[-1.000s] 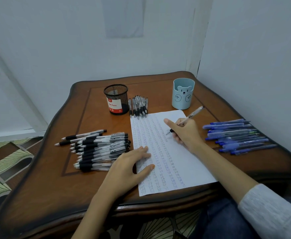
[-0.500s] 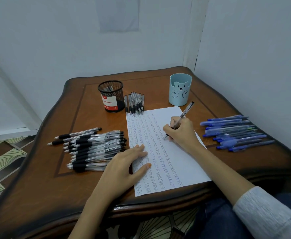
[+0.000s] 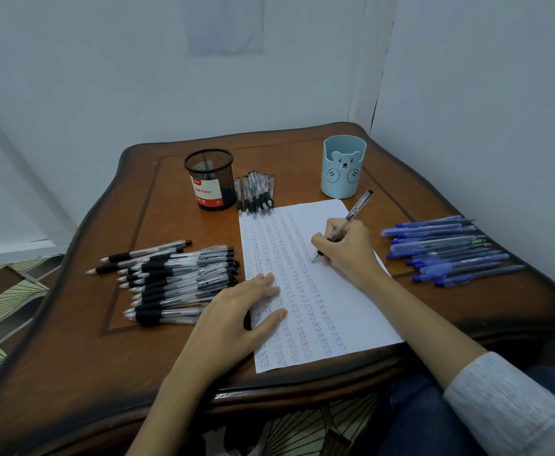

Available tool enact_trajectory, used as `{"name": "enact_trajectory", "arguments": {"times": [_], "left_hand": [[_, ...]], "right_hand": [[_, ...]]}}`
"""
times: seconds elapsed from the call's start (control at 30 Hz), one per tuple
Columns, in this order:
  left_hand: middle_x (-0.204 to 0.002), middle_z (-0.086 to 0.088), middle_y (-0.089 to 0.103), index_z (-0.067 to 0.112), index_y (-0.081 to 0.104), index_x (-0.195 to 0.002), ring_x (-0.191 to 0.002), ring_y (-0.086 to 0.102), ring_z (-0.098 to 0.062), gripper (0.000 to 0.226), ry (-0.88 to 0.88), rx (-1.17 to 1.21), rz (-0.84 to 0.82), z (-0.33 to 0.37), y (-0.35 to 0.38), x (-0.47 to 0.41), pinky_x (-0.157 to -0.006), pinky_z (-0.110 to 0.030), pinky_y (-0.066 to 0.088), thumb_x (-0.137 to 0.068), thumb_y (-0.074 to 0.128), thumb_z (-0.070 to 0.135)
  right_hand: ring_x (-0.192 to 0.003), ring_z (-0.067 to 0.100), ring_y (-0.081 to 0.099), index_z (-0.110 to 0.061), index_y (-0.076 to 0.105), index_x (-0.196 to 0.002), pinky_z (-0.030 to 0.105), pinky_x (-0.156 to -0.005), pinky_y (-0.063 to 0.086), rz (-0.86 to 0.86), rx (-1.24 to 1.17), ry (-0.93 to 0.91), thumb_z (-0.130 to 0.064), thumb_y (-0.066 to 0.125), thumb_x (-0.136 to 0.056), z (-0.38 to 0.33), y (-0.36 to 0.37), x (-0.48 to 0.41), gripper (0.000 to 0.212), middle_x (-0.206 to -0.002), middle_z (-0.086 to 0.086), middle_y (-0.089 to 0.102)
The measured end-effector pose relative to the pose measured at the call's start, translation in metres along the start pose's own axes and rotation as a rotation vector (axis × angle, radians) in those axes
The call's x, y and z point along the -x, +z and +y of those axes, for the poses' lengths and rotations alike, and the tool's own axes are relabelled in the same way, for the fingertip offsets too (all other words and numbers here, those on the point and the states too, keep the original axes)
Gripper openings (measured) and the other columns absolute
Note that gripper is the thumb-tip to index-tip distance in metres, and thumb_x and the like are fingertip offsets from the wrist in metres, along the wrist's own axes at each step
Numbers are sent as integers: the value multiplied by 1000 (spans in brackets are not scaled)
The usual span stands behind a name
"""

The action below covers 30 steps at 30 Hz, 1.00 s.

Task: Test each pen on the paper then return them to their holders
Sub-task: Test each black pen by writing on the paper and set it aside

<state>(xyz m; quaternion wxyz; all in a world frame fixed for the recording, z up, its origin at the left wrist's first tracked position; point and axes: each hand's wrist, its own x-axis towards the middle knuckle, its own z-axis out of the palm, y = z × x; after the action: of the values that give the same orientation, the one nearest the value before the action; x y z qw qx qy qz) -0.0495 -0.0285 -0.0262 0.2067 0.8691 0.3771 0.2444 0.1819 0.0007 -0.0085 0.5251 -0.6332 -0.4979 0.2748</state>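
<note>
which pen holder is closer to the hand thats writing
The light blue bear-face holder, just beyond the right hand and its pen; the black mesh holder stands farther off, past the paper's far left corner.

Right hand [image 3: 348,248] grips pen [image 3: 356,209]; tip on paper [image 3: 319,311]

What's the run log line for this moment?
step: testing | right hand: grips pen, tip on paper | left hand: flat on paper

Before me the paper [image 3: 302,311] lies at the table's [image 3: 88,357] front edge; behind it mesh holder [image 3: 210,182], pen bunch [image 3: 256,192], bear holder [image 3: 343,169]; left pile [image 3: 177,278] and right pile [image 3: 450,251] flank it
</note>
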Motion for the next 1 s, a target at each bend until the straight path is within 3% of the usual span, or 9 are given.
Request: {"name": "enact_trajectory", "arguments": {"times": [0.13,0.27,0.37,0.47,0.6,0.77,0.93,1.0], "left_hand": [[-140,20,46,31,60,-126,-131,34,12,57,-4,4,2,0,-1,0,-110,-27,35,-83,45,64],[-140,20,46,31,60,-126,-131,33,12,57,-6,7,0,1,0,1,-110,-27,35,-83,45,65],[-140,21,45,31,59,-127,-131,34,11,58,-10,7,-4,1,0,0,-110,-27,35,-83,44,65],[-141,21,45,31,59,-127,-132,34,10,59,-15,7,-13,0,0,0,-110,-30,36,-82,43,66],[-141,20,46,30,60,-127,-132,35,8,60,-16,7,-12,0,0,0,-110,-31,37,-82,43,67],[-141,20,45,30,60,-127,-132,35,10,61,-16,-2,-13,0,0,0,-110,-28,35,-82,42,67],[-140,20,46,31,60,-126,-131,35,11,58,-10,-5,-4,-1,0,0,-109,-26,36,-82,44,66],[-140,20,46,31,60,-126,-131,34,11,57,-13,-1,-4,-1,0,0,-110,-27,36,-83,44,65]], "right_hand": [[-36,10,50,12,49,-63,17,-38,38,-14,5,5,6,64,-81,-1,0,1,24,-55,12,45],[-36,11,49,5,49,-62,17,-37,36,-25,0,4,8,63,-80,-2,0,1,23,-55,12,42],[-43,19,52,13,47,-64,19,-38,39,24,-17,22,5,64,-81,1,-1,-1,25,-58,15,43],[-41,16,51,15,47,-66,18,-38,39,9,-4,28,4,64,-82,1,-1,-1,26,-58,15,44],[-44,23,50,13,48,-63,18,-38,37,-4,-8,16,7,64,-81,-1,0,0,25,-55,13,42],[-38,13,49,11,51,-64,18,-38,39,-16,-20,22,7,64,-81,0,-1,-1,21,-55,12,43],[-45,24,46,6,46,-61,20,-39,35,-12,-5,3,8,62,-80,3,0,-2,25,-53,9,38],[-43,23,48,11,47,-63,20,-39,35,-18,15,11,7,62,-80,4,-1,-3,24,-54,10,41]]}}
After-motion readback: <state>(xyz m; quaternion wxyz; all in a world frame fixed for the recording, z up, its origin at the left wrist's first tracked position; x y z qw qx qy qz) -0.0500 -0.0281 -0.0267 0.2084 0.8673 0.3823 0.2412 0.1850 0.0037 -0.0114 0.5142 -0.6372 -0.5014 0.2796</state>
